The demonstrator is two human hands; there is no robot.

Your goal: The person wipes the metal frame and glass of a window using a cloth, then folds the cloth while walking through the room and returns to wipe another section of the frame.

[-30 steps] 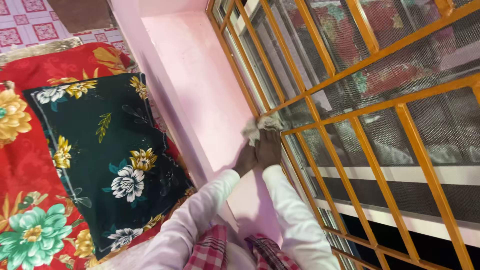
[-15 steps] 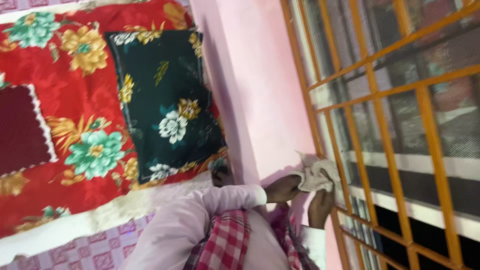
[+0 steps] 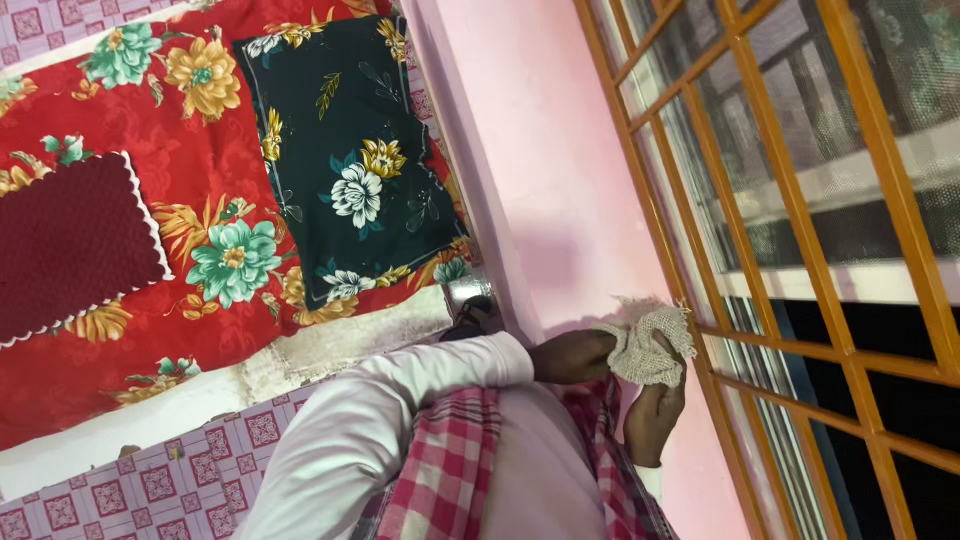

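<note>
Both of my hands hold a crumpled beige cloth [image 3: 652,343] close to my chest, just above the pink window sill [image 3: 560,170]. My left hand [image 3: 575,356], coming out of a white sleeve, grips the cloth's left side. Beneath the cloth, my right hand [image 3: 655,408] has its fingers curled up into it. The cloth sits off the sill, next to the orange window grille [image 3: 790,190].
The grille with dark mesh fills the right side. To the left of the sill lies a bed with a red floral sheet [image 3: 200,190], a dark green floral pillow [image 3: 350,160] and a maroon mat [image 3: 70,245]. A small metal cup [image 3: 468,291] stands by the sill. Patterned floor tiles [image 3: 170,480] are at lower left.
The cloth has come off the far part of the sill by the grille and into both hands near my body. The view has swung round toward the bed.
</note>
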